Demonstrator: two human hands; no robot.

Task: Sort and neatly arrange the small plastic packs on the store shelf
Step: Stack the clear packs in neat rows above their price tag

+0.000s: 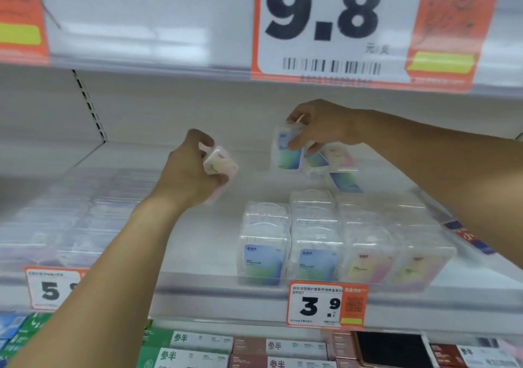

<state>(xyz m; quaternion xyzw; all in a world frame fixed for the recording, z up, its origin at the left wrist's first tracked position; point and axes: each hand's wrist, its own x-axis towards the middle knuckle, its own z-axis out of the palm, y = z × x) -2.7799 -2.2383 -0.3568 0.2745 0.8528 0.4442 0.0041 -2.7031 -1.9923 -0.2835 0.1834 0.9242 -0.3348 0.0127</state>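
Plastic packs point(285, 150) gripped in both hands point(186, 169).

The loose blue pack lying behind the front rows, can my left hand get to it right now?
Probably not yet: the left hand already grips a pink pack, so its grip is full. The way to the loose blue pack looks free over bare shelf.

Above me hangs a big price sign point(325, 25) reading 9.8, white inside an orange border, with a barcode under the digits. On the rail below I see a smaller tag point(317, 304) marked 3.9 and, further left, another tag point(52, 288) starting with 5. Beneath them sit green and white boxes point(186, 349) and dark red boxes point(249, 348).
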